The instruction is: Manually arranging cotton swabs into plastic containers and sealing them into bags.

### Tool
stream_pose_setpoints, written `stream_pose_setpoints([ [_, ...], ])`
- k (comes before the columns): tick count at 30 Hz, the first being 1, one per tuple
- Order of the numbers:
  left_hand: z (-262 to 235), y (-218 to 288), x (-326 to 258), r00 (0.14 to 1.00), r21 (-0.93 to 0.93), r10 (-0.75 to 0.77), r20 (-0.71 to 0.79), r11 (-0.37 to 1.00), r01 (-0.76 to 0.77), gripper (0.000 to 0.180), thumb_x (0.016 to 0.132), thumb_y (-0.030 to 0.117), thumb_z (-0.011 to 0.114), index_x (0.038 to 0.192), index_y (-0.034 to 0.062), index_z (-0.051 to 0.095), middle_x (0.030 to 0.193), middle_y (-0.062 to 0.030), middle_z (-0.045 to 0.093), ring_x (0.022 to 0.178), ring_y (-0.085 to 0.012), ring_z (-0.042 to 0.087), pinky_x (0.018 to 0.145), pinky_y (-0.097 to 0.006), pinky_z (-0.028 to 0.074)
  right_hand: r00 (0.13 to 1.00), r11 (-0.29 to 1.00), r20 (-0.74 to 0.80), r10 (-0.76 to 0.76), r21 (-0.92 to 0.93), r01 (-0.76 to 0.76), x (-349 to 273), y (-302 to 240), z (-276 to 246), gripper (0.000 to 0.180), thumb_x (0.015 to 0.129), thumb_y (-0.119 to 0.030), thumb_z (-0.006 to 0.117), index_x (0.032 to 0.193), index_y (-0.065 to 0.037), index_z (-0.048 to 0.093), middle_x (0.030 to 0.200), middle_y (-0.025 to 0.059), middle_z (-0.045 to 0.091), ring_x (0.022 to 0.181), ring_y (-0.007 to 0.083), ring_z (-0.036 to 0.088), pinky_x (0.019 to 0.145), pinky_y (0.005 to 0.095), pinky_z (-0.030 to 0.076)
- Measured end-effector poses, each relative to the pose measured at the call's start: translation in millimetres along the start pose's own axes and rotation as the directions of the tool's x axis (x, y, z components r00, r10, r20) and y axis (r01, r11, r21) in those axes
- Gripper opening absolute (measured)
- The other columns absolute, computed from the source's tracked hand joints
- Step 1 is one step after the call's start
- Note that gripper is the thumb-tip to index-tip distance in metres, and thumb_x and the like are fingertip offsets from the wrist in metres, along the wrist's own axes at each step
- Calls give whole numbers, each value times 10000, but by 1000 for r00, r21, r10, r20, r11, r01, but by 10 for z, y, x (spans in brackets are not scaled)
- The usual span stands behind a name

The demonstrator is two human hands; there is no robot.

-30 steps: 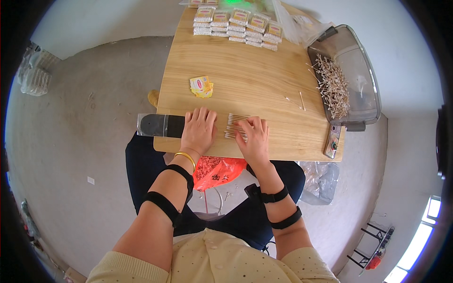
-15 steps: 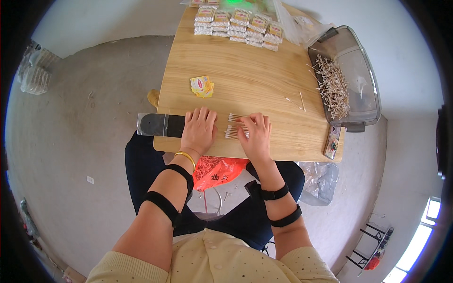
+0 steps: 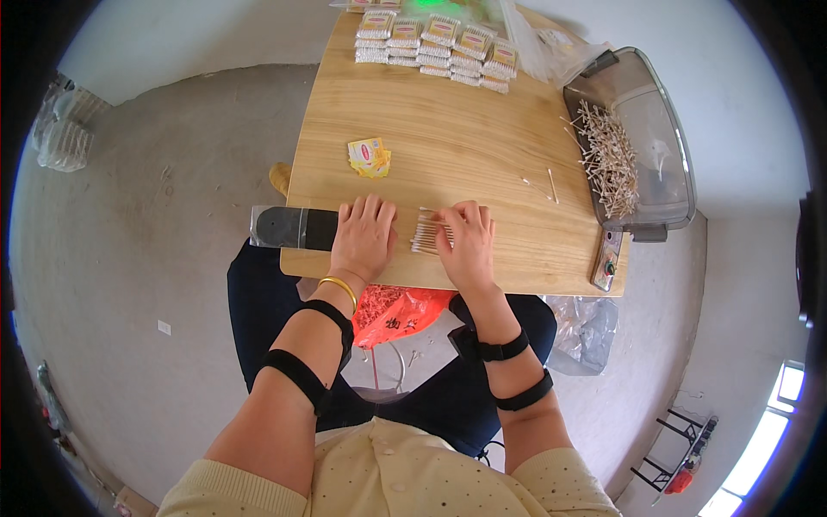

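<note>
Both hands are flat on the wooden table (image 3: 482, 155), near its front edge. The left hand (image 3: 363, 237) rests fingers spread, just left of the cotton swab bundle (image 3: 425, 233). The right hand (image 3: 468, 241) presses against the bundle's right side, seemingly not pinching it.

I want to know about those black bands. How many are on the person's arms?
4: two black bands on the left forearm, one near the wrist and one higher up; two on the right forearm, one near the wrist and one higher up.
</note>
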State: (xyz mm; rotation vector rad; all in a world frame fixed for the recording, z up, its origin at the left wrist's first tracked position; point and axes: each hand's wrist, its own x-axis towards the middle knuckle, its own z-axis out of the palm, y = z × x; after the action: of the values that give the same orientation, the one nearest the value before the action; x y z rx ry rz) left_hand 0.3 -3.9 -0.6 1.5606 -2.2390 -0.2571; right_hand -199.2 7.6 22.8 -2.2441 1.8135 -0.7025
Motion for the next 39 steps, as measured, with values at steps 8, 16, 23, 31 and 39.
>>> stream_pose_setpoints([
  [8,-10,9,1,1000,-16,1,1,1000,-1,196,818,146,659,980,140,549,978,-68,544,984,-264,557,865,-425,391,999,1000,-33,-1,-31,0,14,60,24,230,838,-36,666,1046,-129,695,1071,75,570,1045,307,547,873,460,433],
  [16,-29,-13,-16,1000,-88,9,-21,996,-11,203,833,124,633,1023,127,562,1013,-65,569,1004,-268,558,871,-430,384,998,995,43,47,87,-51,-187,113,-149,463,962,-201,633,1392,-53,546,1412,168,528,1317,379,481,1099,507,382],
  [23,-108,87,-222,988,-80,152,-2,985,-151,551,998,315,552,1450,14,459,1467,-190,503,1422,-336,425,1200,-541,235,985,997,169,-20,-69,32,-510,155,-115,856,975,-439,612,1594,26,246,1653,266,244,1555,404,210,1273,525,157],
  [31,132,363,-162,980,57,145,135,986,-154,1011,990,692,381,1569,-123,233,1676,-267,190,1591,-354,105,1282,-558,50,984,981,180,-18,-189,53,-479,54,186,941,958,-511,572,1601,59,190,1668,303,162,1576,427,117,1280,544,110],
  [39,63,393,-81,946,-52,282,161,959,-278,884,1027,628,370,1592,-44,271,1676,-194,257,1582,-330,157,1285,-538,84,980,974,199,-10,-221,55,-474,37,136,921,958,-472,573,1600,65,188,1668,300,164,1576,426,117,1284,535,105],
])
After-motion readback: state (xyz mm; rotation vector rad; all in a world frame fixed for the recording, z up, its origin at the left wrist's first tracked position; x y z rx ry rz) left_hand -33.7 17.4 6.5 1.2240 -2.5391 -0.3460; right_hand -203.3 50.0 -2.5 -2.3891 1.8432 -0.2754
